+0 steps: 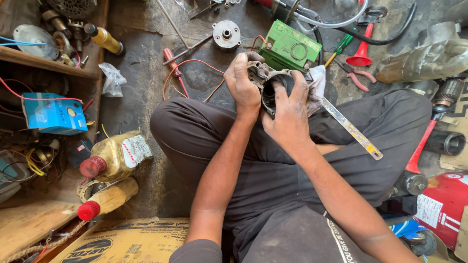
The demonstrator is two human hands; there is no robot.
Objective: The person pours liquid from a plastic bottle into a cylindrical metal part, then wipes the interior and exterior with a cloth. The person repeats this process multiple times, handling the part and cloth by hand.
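I see left hand point(242, 83) clamped on metal motor housing point(265, 80) | right hand point(288, 114) fingers inside its bore, gripping | white rag point(318, 83) just behind

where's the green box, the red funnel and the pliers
green box point(287, 47), head view, on its flat top face
red funnel point(361, 52), head view, on the cone
pliers point(360, 76), head view, on a pink handle

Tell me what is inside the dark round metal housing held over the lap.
The right hand has its fingers pushed into the dark round metal housing, with a white cloth beside it. The left hand grips the rim. The interior is covered.
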